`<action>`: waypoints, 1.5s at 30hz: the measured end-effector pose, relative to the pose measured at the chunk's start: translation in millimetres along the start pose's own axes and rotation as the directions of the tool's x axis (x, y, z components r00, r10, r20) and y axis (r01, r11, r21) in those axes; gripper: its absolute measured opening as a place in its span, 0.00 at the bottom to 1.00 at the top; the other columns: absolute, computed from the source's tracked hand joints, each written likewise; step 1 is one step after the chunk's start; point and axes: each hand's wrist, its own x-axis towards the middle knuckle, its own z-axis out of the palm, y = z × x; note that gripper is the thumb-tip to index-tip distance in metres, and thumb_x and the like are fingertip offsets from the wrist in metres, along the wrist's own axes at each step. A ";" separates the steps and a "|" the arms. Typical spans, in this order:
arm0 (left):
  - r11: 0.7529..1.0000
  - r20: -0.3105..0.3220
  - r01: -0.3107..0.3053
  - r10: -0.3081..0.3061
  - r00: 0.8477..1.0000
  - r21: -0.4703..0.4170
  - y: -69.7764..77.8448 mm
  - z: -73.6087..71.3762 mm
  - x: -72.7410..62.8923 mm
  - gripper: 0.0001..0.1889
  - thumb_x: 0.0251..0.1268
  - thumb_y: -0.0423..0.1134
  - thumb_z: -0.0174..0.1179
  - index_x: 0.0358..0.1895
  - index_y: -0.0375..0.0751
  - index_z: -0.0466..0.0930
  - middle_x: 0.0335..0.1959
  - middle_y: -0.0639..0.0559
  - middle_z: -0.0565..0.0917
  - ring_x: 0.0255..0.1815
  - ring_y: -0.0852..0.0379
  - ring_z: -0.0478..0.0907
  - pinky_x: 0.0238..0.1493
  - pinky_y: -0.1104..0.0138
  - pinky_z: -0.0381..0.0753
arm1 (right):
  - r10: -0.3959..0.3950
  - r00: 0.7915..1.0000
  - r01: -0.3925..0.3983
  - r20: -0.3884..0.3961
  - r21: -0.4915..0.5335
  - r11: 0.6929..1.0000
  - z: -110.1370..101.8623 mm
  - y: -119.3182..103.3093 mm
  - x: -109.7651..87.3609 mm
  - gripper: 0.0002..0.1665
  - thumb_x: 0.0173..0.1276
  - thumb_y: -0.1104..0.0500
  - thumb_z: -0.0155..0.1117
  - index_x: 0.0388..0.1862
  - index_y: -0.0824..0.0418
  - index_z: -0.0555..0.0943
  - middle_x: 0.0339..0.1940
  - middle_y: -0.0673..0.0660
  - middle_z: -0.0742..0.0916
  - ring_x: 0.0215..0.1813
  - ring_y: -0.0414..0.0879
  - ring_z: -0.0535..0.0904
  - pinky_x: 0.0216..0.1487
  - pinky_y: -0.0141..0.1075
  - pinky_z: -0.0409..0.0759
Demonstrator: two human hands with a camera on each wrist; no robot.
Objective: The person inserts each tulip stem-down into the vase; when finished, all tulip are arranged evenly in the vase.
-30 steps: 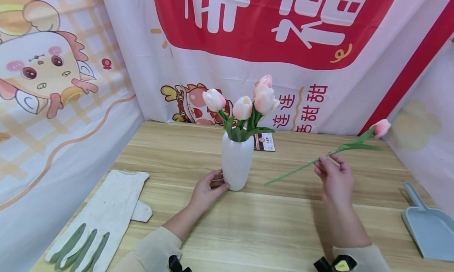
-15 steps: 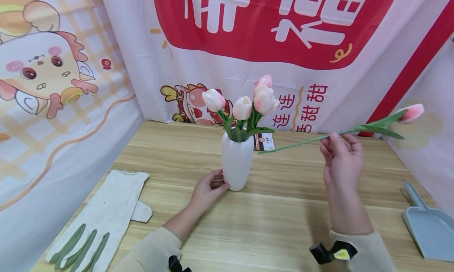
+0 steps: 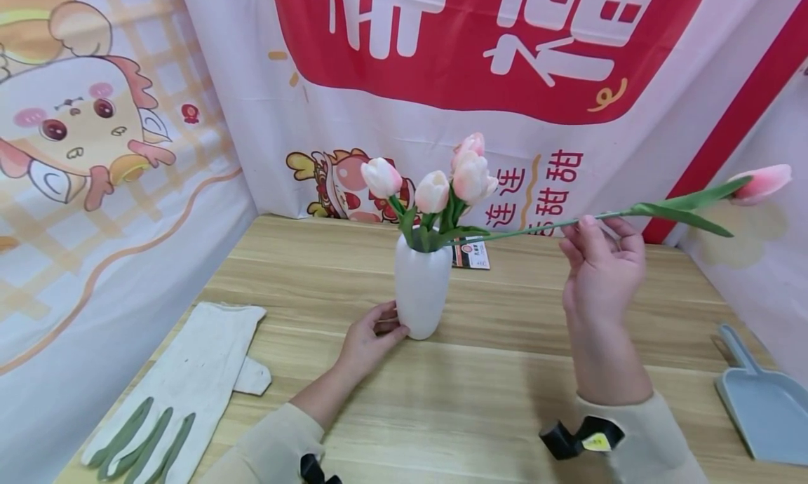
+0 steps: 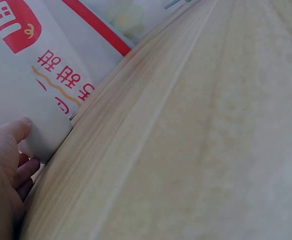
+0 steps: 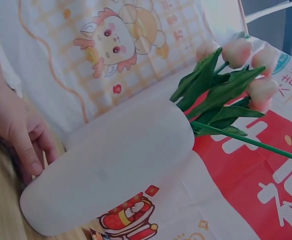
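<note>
A white vase (image 3: 421, 287) stands upright on the wooden table, holding several pink-white tulips (image 3: 432, 191) with green leaves. My left hand (image 3: 372, 340) grips the vase low on its left side; in the left wrist view the thumb lies against the white wall of the vase (image 4: 31, 100). To the right, my right hand (image 3: 602, 266) pinches a single pink tulip (image 3: 688, 202) by its stem, the bloom pointing right. The stem (image 5: 256, 141) slants to the vase's mouth in the right wrist view. Whether its tip is inside the rim cannot be told among the leaves.
White work gloves (image 3: 183, 379) with green fingers lie at the table's left. A blue-grey dustpan (image 3: 766, 407) rests at the right edge. Behind the vase is a small printed card (image 3: 472, 254). Printed cloth (image 3: 353, 112) hangs along the back and sides.
My right hand has raised the tulip and tilted it nearer level, bringing the stem's lower end up and left to the vase's mouth. My left hand and the vase have stayed put.
</note>
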 end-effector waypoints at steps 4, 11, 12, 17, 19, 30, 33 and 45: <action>1.000 -0.008 -0.008 0.008 1.000 -0.004 1.3 0.3 -0.3 0.25 0.59 0.34 0.69 0.61 0.35 0.76 0.52 0.38 0.84 0.50 0.44 0.84 0.55 0.58 0.84 | -0.065 0.996 0.069 0.055 -0.080 0.994 5.9 3.6 -6.6 0.24 0.52 0.66 0.78 0.44 0.64 0.75 0.33 0.61 0.87 0.28 0.48 0.87 0.30 0.33 0.87; 1.000 -0.018 -0.009 0.009 1.000 -0.022 3.1 1.3 -1.0 0.25 0.59 0.33 0.69 0.61 0.35 0.76 0.52 0.37 0.84 0.50 0.43 0.84 0.55 0.56 0.84 | -0.215 0.947 0.256 0.239 -0.155 0.954 16.4 10.5 -19.6 0.17 0.56 0.67 0.75 0.40 0.63 0.76 0.31 0.58 0.88 0.29 0.45 0.87 0.30 0.33 0.87; 1.000 -0.020 -0.007 0.006 1.000 -0.022 7.5 1.3 -2.7 0.25 0.59 0.32 0.68 0.61 0.34 0.76 0.52 0.37 0.84 0.50 0.42 0.84 0.55 0.55 0.84 | -0.217 0.939 0.269 0.267 -0.177 0.947 17.7 10.8 -21.2 0.16 0.57 0.67 0.74 0.40 0.62 0.77 0.32 0.57 0.89 0.30 0.45 0.87 0.31 0.33 0.87; 0.998 -0.003 -0.054 0.054 0.999 0.014 4.1 0.1 -2.6 0.25 0.60 0.35 0.68 0.60 0.31 0.75 0.51 0.35 0.84 0.49 0.43 0.85 0.54 0.58 0.85 | -0.197 0.896 0.327 0.398 -0.291 0.899 21.2 16.2 -27.4 0.12 0.61 0.64 0.72 0.41 0.57 0.78 0.34 0.53 0.89 0.36 0.44 0.88 0.37 0.32 0.88; 0.997 0.006 -0.077 0.077 0.997 0.027 -1.2 -0.8 -1.1 0.26 0.60 0.38 0.69 0.61 0.32 0.75 0.51 0.36 0.84 0.48 0.45 0.85 0.52 0.61 0.86 | -0.178 0.886 0.323 0.428 -0.294 0.900 21.9 20.9 -29.2 0.12 0.62 0.65 0.71 0.41 0.57 0.78 0.34 0.52 0.89 0.36 0.43 0.88 0.37 0.32 0.88; 1.000 0.008 -0.003 0.002 1.000 0.004 0.1 -0.4 0.5 0.25 0.60 0.34 0.69 0.61 0.37 0.76 0.52 0.40 0.85 0.51 0.45 0.84 0.55 0.60 0.84 | -0.105 0.877 0.317 0.469 -0.400 0.860 24.1 53.1 -38.0 0.16 0.64 0.71 0.66 0.40 0.49 0.77 0.35 0.50 0.88 0.35 0.39 0.83 0.37 0.31 0.88; 1.000 0.007 -0.012 0.012 1.000 0.013 -0.8 -0.2 0.9 0.25 0.60 0.34 0.68 0.61 0.36 0.76 0.51 0.39 0.85 0.50 0.45 0.85 0.54 0.60 0.85 | -0.110 0.871 0.324 0.479 -0.391 0.862 24.6 58.7 -39.7 0.16 0.63 0.71 0.66 0.39 0.50 0.78 0.34 0.50 0.88 0.34 0.39 0.84 0.37 0.32 0.88; 0.999 0.004 -0.035 0.035 0.999 -0.002 -0.7 -0.2 0.4 0.25 0.60 0.33 0.68 0.61 0.35 0.76 0.51 0.38 0.85 0.50 0.44 0.85 0.53 0.62 0.85 | -0.098 0.831 0.379 0.548 -0.427 0.821 25.3 72.3 -43.0 0.13 0.63 0.72 0.65 0.44 0.76 0.75 0.29 0.36 0.88 0.27 0.35 0.82 0.30 0.24 0.83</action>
